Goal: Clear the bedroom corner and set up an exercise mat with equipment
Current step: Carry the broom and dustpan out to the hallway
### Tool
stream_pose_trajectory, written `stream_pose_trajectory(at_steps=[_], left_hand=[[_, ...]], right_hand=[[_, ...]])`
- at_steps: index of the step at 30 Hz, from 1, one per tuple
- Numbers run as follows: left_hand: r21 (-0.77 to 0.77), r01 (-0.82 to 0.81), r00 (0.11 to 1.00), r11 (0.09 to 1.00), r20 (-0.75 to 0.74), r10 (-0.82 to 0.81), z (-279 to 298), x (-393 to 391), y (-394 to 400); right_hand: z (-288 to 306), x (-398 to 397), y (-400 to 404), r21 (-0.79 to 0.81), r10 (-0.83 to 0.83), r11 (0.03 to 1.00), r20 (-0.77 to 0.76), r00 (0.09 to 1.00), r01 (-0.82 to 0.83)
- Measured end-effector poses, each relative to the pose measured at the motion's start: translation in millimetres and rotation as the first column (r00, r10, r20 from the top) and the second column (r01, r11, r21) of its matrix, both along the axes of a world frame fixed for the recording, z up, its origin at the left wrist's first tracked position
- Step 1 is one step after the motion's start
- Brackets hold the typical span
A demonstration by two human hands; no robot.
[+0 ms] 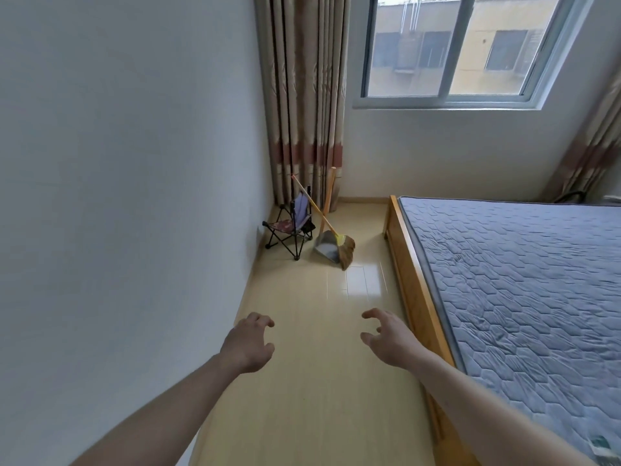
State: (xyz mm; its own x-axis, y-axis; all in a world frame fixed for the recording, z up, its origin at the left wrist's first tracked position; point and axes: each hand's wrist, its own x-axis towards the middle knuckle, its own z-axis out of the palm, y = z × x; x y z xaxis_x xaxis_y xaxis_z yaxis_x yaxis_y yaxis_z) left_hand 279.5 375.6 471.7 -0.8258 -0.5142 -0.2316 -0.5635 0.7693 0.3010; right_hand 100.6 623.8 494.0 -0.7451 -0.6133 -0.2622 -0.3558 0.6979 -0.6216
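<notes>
A: Corner status? Start at the fingers.

B: Left hand (247,344) and right hand (389,336): fingers loosely curled, spread, holding nothing. Both hover over bare floor (302,381) between wall and bed (504,280).

A: Items to clear?

B: Folding chair (290,228) stands in the corner by the curtain (302,95). Just beside it, broom (339,245) and dustpan (324,247) touch, handles leaning toward the curtain. All well apart from the hands.

A: Step in hand?

B: Judged: clearing, not yet begun. No mat or equipment visible. Next move calls for walking closer, then gripping the chair frame or the handles.
</notes>
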Motion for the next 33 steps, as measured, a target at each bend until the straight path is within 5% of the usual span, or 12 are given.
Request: stream_pose_trajectory(at_steps=[13,33], left_hand=[[0.028,0.052,0.998,0.998,-0.021,-0.051,-11,-234,-101],[0.069,-0.221,0.974,0.973,-0.034,0.223,-36,-466,-319]], right_hand=[[-27,-211,-108,0.002,-0.022,1.000,0.051,0.998,0.022],[-34,-532,-338,-0.015,0.168,0.986,0.090,0.982,-0.168]])
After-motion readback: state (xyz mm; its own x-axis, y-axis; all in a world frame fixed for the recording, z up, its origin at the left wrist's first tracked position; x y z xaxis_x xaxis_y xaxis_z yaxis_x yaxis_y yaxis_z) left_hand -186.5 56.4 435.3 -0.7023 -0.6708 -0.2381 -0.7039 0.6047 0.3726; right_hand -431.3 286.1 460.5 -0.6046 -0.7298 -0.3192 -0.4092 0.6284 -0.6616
